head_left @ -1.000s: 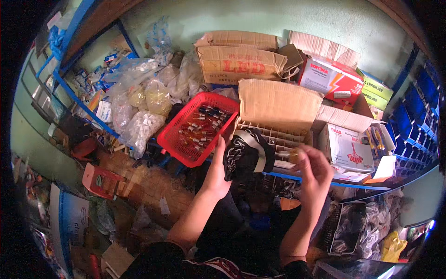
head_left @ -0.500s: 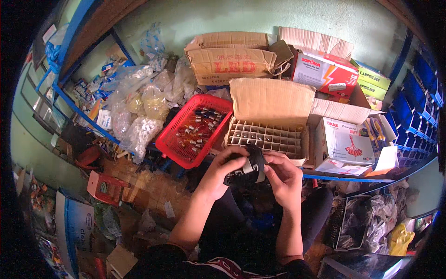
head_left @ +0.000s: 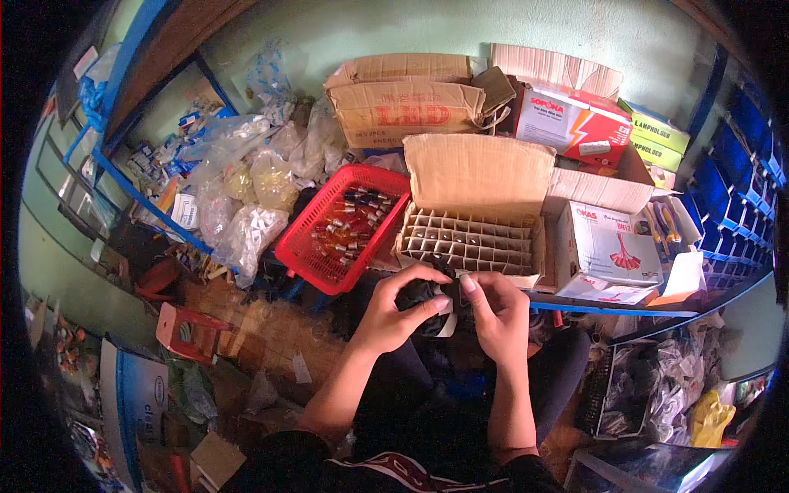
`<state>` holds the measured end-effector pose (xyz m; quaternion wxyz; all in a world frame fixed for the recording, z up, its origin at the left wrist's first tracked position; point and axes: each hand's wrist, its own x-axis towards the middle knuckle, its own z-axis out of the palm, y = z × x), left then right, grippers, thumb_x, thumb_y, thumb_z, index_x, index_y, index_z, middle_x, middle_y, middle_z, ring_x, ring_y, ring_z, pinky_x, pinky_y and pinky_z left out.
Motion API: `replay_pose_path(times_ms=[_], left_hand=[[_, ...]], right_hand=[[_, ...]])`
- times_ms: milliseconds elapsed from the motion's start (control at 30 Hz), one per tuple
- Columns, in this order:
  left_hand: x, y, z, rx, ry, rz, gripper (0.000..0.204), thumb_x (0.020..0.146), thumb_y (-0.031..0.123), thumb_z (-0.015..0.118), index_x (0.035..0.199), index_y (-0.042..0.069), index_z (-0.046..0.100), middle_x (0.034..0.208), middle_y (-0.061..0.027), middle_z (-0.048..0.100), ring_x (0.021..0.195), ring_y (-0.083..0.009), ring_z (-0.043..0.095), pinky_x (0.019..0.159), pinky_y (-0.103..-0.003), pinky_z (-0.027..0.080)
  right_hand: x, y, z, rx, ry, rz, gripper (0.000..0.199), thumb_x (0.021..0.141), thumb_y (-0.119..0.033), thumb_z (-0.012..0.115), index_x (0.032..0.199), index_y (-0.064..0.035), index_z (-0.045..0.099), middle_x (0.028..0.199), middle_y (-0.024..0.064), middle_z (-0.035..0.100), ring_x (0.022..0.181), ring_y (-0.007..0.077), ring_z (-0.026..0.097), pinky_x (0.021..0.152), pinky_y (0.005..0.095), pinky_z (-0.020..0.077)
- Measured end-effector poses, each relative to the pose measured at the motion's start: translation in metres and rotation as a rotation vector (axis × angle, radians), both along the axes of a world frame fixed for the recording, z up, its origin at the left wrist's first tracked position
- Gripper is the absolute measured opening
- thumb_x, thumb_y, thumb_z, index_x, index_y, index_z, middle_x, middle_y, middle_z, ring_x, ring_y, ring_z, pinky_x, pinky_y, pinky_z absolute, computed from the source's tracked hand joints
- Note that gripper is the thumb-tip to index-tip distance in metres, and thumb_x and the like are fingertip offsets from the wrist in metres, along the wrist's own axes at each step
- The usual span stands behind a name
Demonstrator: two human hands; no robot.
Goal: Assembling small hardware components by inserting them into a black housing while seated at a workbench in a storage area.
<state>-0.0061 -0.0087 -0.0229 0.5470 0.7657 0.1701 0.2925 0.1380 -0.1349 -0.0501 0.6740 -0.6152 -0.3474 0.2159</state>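
Left hand (head_left: 399,311) curls round the black cloth (head_left: 417,293), bunched before the box (head_left: 479,174), long axis unclear; right hand (head_left: 499,316) nearly pinches at the cloth's edge, any hold hidden.

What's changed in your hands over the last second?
Your right hand has moved left, from apart to up against the black bundle; the small amber item it pinched no longer shows. Your left hand still holds the bundle, now with thumb and fingers curled around it. The red basket and divided carton stay in place.
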Motion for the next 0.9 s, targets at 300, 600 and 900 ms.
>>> replay_pose_path(times_ms=[300,600,900], left_hand=[[-0.001,0.002,-0.001,-0.199,-0.028,-0.003,0.028,0.086,0.013,0.081,0.110,0.002,0.073,0.111,-0.0057,0.069,0.105,-0.0168,0.065,0.097,-0.032,0.049],[-0.001,0.003,-0.008,-0.894,-0.214,-0.069,0.029,0.091,0.010,0.076,0.119,0.006,0.069,0.102,-0.0006,0.068,0.094,-0.0109,0.065,0.086,-0.027,0.051],[0.002,-0.006,0.003,-0.344,-0.126,-0.004,0.024,0.090,0.009,0.077,0.112,0.003,0.071,0.107,-0.0025,0.067,0.101,-0.0115,0.063,0.092,-0.028,0.048]], right_hand=[[-0.008,0.003,0.003,0.148,0.130,0.031,0.015,0.100,-0.009,0.075,0.110,0.0017,0.071,0.096,0.0062,0.074,0.089,0.0111,0.068,0.081,0.0265,0.0538],[-0.006,0.007,-0.005,0.334,-0.391,0.024,0.029,0.090,0.007,0.072,0.118,0.0007,0.070,0.120,0.0182,0.074,0.112,0.0305,0.071,0.101,0.0365,0.0524],[-0.017,0.011,-0.010,0.295,0.073,-0.050,0.018,0.098,-0.004,0.074,0.114,0.0013,0.069,0.109,0.0054,0.074,0.095,0.0102,0.064,0.087,0.0262,0.0512]])
